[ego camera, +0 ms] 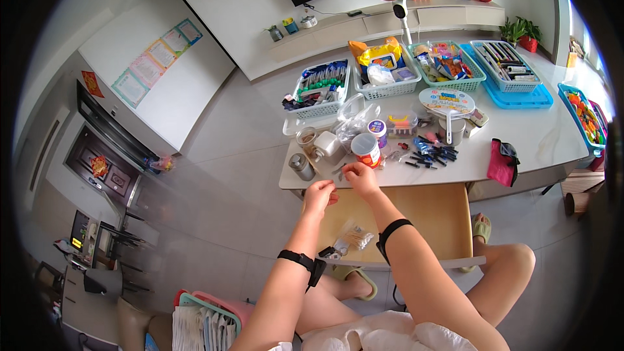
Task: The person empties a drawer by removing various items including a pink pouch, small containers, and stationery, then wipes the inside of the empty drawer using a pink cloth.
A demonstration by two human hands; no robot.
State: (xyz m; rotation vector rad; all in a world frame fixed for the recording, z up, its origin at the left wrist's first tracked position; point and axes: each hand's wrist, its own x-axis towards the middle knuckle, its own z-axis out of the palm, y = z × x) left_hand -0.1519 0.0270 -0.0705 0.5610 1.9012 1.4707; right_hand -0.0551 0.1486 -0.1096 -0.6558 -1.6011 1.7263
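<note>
My left hand point(320, 198) is above the near left edge of the white table, over the open wooden drawer point(414, 219). Its fingers are curled, and I cannot see whether anything is between them. My right hand point(361, 180) hovers just beside it, thumb and fingertips close together. A small grey object point(339, 170) shows by those fingertips; whether it is held or lies on the table is unclear. Just beyond stands a red and white tub with a translucent lid point(365, 147). Inside the drawer lie a bag of cotton swabs point(360, 238) and small dark items point(329, 252).
A grey canister point(302, 167), a white pump bottle point(329, 147) and a glass jar point(306, 137) stand left. Several black-capped pens point(434, 156) and a pink and black pouch point(503, 162) lie right. Filled baskets point(390, 88) line the back, near a paddle-shaped hand fan point(447, 102).
</note>
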